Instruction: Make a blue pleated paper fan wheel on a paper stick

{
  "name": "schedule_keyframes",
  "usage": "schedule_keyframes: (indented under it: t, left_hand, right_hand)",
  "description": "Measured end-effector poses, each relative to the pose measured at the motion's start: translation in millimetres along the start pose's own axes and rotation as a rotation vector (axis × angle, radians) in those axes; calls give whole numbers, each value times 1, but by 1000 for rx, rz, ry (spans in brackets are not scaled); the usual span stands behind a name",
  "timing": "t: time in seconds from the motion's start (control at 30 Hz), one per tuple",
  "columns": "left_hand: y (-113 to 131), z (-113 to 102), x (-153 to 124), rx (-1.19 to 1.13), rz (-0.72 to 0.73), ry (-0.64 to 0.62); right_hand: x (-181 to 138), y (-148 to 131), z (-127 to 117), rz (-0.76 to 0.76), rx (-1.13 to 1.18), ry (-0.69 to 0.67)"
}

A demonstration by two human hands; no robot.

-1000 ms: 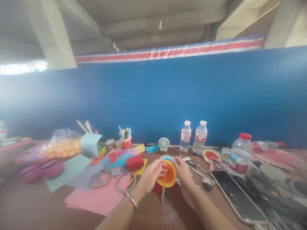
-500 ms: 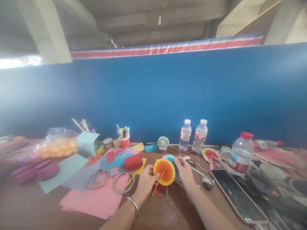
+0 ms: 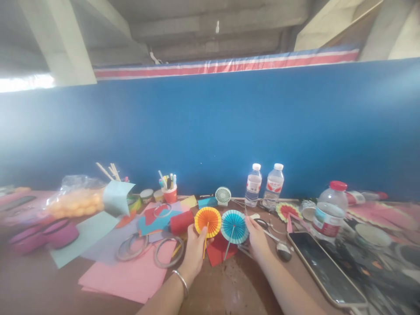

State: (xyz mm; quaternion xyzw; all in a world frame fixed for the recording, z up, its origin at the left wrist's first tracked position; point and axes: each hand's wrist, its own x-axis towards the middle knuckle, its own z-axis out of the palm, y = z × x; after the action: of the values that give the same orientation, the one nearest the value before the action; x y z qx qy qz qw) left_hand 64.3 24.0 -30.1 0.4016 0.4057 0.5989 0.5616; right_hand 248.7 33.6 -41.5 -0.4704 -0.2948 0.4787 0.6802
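An orange pleated paper fan [image 3: 213, 218] with a yellow rim and a thin yellow stick is pinched in my left hand [image 3: 196, 247], thumb on its front. Beside it, a blue pleated paper fan [image 3: 235, 225] with a pale rim and a pale stick is gripped at its right edge by my right hand [image 3: 257, 238]. Both round fans face me, side by side with a narrow gap between them. Under them lies a piece of red paper [image 3: 218, 256] on the brown table [image 3: 229, 288].
Pink paper sheets [image 3: 124, 275], grey tape rings [image 3: 169, 252] and a red roll [image 3: 181, 222] lie left. Behind stand a small fan [image 3: 223, 196], a pen cup [image 3: 169, 194] and water bottles [image 3: 253, 188]. A phone [image 3: 326, 267] and a red-capped bottle [image 3: 330, 214] are right.
My left hand has moved left with the orange fan, uncovering the blue fan that was mostly behind it. The blue fan now faces me fully, and more red paper shows.
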Motion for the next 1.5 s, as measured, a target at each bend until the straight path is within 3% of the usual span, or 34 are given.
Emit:
schedule_keyframes:
  t: [0.23, 0.4, 0.53, 0.7, 0.8, 0.87, 1.07, 1.5]
  left_hand:
    - [0, 2, 0, 17, 91, -7]
    - [-2, -1, 0, -42, 8, -32]
    - [-3, 1, -1, 61, -77, -46]
    - [-1, 6, -6, 128, -80, -221]
    - [-4, 5, -5, 159, -80, -249]
    - [-6, 3, -4, 177, -86, -236]
    - [-1, 2, -2, 136, -81, -272]
    - [3, -8, 7, 44, -186, -299]
  right_hand:
    - [-5, -1, 2, 8, 24, -39]
    - [-4, -2, 1, -39, 11, -49]
    - [-4, -1, 0, -75, -21, -14]
    - [-6, 4, 3, -58, -82, -9]
    - [-5, 5, 3, -52, -111, -17]
    - [-3, 1, 0, -68, -123, -36]
    - [4, -15, -14, -392, -419, -178]
    - [10, -23, -26, -343, -642, -304]
